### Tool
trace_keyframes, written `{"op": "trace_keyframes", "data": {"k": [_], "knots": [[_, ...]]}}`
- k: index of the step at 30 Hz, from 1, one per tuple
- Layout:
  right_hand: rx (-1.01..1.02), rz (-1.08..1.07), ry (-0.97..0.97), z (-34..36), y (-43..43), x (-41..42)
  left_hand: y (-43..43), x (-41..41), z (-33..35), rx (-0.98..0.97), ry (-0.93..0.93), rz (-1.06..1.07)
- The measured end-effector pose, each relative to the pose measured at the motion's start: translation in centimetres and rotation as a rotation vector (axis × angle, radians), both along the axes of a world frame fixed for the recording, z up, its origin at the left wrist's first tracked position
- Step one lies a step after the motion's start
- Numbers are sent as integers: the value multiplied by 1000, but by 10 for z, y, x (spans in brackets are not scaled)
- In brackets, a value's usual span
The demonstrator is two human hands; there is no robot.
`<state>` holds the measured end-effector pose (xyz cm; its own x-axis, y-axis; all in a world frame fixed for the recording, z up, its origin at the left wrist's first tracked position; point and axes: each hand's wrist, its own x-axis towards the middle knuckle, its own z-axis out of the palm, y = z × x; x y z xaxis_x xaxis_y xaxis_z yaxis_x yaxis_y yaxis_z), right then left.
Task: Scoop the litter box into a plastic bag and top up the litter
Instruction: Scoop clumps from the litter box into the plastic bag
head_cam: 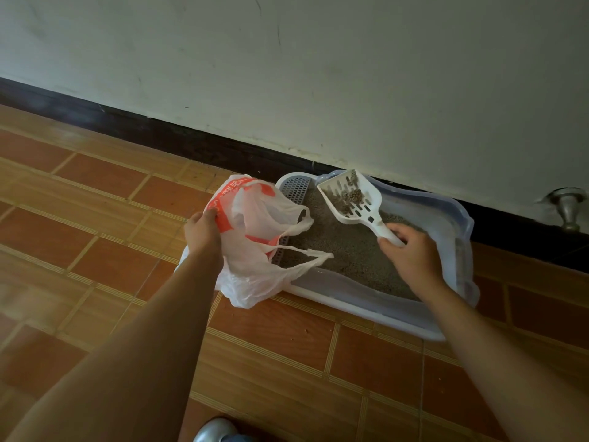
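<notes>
The litter box (350, 306) is a shallow, rounded-rectangle tray of pale, slightly translucent plastic with a wavy rim. It sits on the floor at about 3 o'clock from the middle of the view, its far side close to the wall. Fine grey granular litter (344, 250) fills the bottom in a fairly even, sandy layer. At the box's 10 o'clock corner is a grey perforated grid panel (296, 186).

The right hand (411, 253), at 4 o'clock in the box, has its fingers curled round the handle of a white plastic slotted scoop (350, 199). The scoop is raised over the litter, and its flat shovel-shaped blade points towards 11 o'clock. A few brownish, lumpy clumps (352, 196) rest on the slots.

The left hand (202, 232) grips the rim of a thin, crinkled plastic bag (255, 269), translucent white with orange print. It holds the bag at the box's 9 o'clock end with the mouth gaping towards the scoop. The bag's body sags over the box's left rim and hides that end. Its two loop handles trail across the litter between the bag mouth and the right hand.

The floor (287, 333) is of glossy terracotta tiles set between ribbed tan strips. A dark skirting board (191, 138) runs along the foot of a scuffed off-white wall (318, 74). A metal doorstop (570, 212) stands at the view's 3 o'clock edge, against the skirting. At 6 o'clock the toe of a silvery shoe (213, 430) shows.
</notes>
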<state>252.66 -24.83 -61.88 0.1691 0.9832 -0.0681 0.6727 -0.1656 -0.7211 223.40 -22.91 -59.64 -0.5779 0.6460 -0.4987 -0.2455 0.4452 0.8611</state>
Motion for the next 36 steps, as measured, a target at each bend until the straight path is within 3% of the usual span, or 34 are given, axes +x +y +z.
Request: {"op": "trace_keyframes", "data": {"k": [17, 25, 32, 36], "knots": [[-85, 27, -118, 3, -6, -18, -8, -20, 3, -22, 25, -69], [-216, 58, -272, -13, -4, -11, -9, -21, 3, -13, 3, -81], [-125, 102, -200, -8, -8, -14, -5, -21, 3, -21, 9, -69], [-108, 123, -255, -8, -8, -16, -3, -21, 3, -9, 6, -68]]}}
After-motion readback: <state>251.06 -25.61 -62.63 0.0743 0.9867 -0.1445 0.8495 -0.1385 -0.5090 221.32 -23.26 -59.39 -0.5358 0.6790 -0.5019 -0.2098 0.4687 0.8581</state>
